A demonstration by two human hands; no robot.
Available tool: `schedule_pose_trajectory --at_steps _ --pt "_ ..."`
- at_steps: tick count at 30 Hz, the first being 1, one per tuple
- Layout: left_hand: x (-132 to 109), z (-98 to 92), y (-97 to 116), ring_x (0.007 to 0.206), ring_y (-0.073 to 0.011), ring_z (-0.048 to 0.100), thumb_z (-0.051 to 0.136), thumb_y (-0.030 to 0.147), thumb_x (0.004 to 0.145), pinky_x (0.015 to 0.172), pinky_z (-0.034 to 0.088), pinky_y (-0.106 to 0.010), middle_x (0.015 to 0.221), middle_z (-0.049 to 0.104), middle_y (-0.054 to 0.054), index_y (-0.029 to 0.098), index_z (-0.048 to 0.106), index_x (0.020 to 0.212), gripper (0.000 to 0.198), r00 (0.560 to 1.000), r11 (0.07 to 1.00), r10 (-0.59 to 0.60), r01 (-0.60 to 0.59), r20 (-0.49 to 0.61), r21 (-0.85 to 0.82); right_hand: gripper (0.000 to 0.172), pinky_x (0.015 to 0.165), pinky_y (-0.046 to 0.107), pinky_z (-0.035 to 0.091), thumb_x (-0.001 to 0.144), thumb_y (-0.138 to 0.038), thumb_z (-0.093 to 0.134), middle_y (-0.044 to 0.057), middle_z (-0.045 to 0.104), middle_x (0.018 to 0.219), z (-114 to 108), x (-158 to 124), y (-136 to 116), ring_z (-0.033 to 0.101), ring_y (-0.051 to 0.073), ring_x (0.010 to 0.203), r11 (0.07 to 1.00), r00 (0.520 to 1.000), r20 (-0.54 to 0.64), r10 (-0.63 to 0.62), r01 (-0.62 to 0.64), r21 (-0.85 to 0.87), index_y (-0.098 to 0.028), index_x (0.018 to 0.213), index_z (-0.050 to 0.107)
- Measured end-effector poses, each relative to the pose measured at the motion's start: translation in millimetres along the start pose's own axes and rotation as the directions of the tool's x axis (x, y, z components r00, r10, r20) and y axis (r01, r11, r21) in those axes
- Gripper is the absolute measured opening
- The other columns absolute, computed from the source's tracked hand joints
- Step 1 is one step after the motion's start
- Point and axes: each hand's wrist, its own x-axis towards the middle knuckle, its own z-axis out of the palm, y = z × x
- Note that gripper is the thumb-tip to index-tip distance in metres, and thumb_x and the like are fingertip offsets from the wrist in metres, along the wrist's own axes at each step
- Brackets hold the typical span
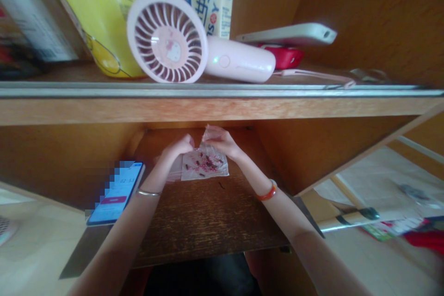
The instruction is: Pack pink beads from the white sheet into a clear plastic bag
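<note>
On the dark wooden desk lies a thin white tissue (194,172) with a pink pattern, and several small dark brown bits are scattered over it. My right hand (224,142) pinches the tissue's far right part, which is lifted and crumpled. Beside it, my left hand (183,144) has its fingers curled closed at the tissue's far left edge; what they hold is hidden. Partly under my left wrist is a clear plastic bag (173,173). One thin dark piece (222,185) rests on the bare wood just in front of the tissue.
A phone (116,199) with a lit screen lies left of my left forearm. The shelf edge (222,108) crosses above my hands. On the shelf stand a pink handheld fan (168,39), a yellow container (104,18), a drink carton (220,4) and a white device (291,33).
</note>
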Motion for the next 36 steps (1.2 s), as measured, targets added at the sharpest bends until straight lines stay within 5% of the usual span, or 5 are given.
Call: schedule_pose_trajectory --at_steps 7,12,19,26,36 --pt "-21 -16.5 22 0.076 -0.0152 0.066 0.033 0.037 0.095 0.072 0.049 -0.026 0.084 0.072 -0.008 0.014 0.066 0.084 0.042 0.976 0.933 0.147 -0.082 0.163 -0.352 0.024 0.09 0.035 0.051 0.067 -0.021 0.075 0.002 0.07 0.093 -2 -6 -20 0.066 0.015 0.085 0.994 0.999 0.034 0.017 -0.021 0.111 -0.02 0.09 0.07" --pt "-25 -21.2 27 0.069 -0.0132 0.061 0.068 0.029 0.073 0.068 0.046 -0.025 0.074 0.068 -0.003 0.014 0.065 0.078 0.016 0.923 0.808 0.363 -0.244 0.126 -0.535 0.023 0.091 0.035 0.052 0.065 -0.024 0.079 0.002 0.071 0.094 -5 -9 -36 0.067 0.015 0.085 0.967 0.994 0.034 0.1 -0.105 0.231 -0.021 0.087 0.072" --pt "-31 -35.9 32 0.068 -0.0115 0.057 0.07 0.027 0.07 0.068 0.043 -0.025 0.076 0.066 -0.002 0.015 0.065 0.079 0.016 0.975 0.713 0.199 -0.215 -0.101 -0.668 0.022 0.08 0.03 0.054 0.071 -0.029 0.077 0.003 0.072 0.085 -22 -11 -51 0.068 0.013 0.078 0.974 0.959 0.239 0.151 -0.185 0.128 -0.02 0.091 0.074" --pt "-38 -47.4 28 0.078 -0.0137 0.062 0.073 0.017 0.062 0.085 0.045 -0.03 0.082 0.07 -0.003 0.014 0.068 0.081 0.02 0.989 0.719 0.149 -0.119 -0.015 -0.685 0.024 0.082 0.032 0.054 0.071 -0.026 0.076 0.004 0.073 0.085 -30 -9 -50 0.069 0.014 0.078 0.982 0.975 0.178 0.132 -0.152 0.108 -0.019 0.094 0.073" --pt "-34 -50.4 21 0.074 -0.0132 0.061 0.068 0.016 0.067 0.08 0.046 -0.029 0.077 0.068 -0.001 0.016 0.066 0.082 0.016 0.986 0.767 0.164 -0.125 0.003 -0.629 0.024 0.081 0.03 0.053 0.068 -0.025 0.078 0.003 0.072 0.084 -29 -10 -56 0.067 0.012 0.076 0.989 0.987 0.102 0.127 -0.134 0.063 -0.021 0.092 0.075"
